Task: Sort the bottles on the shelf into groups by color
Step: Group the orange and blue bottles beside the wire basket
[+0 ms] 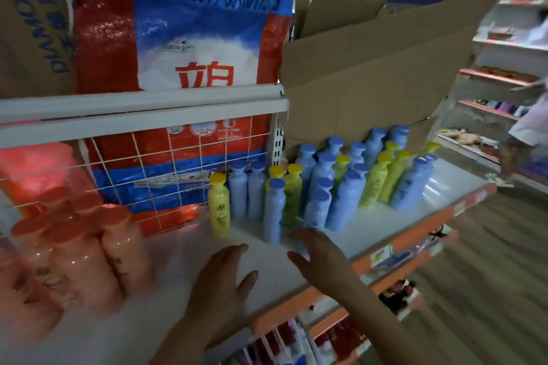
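Hovering over shelf [267, 270], both hands spread, empty: left hand [221, 281], right hand [318, 255] just before blue bottles [318, 207].

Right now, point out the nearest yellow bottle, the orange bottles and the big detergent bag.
nearest yellow bottle [219, 210], head view, body.
orange bottles [80, 258], head view, front bottle's body.
detergent bag [184, 38], head view, white panel.

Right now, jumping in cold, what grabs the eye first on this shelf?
The big red, white and blue sack standing behind the wire grid at upper left. Next, the mixed crowd of blue bottles and yellow bottles at mid-shelf, with the orange bottles already grouped at near left. Both hands, left and right, hover open and empty above the shelf.
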A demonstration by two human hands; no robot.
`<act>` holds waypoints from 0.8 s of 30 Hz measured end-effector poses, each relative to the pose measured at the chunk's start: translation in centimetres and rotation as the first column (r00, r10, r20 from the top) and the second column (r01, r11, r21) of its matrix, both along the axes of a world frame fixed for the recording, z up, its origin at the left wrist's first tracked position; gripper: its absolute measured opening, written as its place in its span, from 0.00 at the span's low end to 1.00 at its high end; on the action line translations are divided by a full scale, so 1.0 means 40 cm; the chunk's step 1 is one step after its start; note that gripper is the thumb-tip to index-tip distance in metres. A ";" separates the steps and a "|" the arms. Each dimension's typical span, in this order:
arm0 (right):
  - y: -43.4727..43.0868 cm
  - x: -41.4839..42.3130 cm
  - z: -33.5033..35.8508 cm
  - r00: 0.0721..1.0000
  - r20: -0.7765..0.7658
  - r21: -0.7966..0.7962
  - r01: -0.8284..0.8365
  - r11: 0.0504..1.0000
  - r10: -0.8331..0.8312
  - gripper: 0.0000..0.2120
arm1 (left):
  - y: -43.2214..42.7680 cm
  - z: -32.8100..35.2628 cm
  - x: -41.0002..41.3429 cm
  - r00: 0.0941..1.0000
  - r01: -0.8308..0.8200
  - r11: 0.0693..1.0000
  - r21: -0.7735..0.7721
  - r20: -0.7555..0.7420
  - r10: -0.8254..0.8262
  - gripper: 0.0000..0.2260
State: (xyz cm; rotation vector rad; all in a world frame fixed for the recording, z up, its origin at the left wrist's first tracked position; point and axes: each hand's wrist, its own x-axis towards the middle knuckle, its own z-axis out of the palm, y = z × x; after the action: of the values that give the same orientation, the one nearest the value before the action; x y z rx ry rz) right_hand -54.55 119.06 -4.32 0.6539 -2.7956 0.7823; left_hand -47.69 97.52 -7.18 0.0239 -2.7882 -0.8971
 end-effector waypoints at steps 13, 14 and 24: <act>0.190 -0.186 0.062 0.995 -0.099 -0.084 -0.011 0.996 0.003 0.11 | 0.104 0.130 -0.181 0.980 -0.138 0.990 0.028 -0.143 0.141 0.27; 0.192 -0.196 0.068 0.994 -0.110 -0.093 -0.004 0.996 -0.006 0.11 | 0.096 0.130 -0.189 0.976 -0.148 0.988 0.041 -0.153 0.153 0.29; 0.047 -0.182 0.084 0.906 -0.407 -0.033 -0.145 0.989 0.119 0.10 | -0.024 -0.002 -0.224 0.872 -0.482 0.862 0.157 -0.007 0.489 0.30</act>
State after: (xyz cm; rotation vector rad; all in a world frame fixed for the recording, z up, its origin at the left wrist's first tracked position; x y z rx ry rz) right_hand -61.81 120.94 -0.97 0.8883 -2.3619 0.6632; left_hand -56.64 96.55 -7.25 0.6903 -2.4752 -0.9459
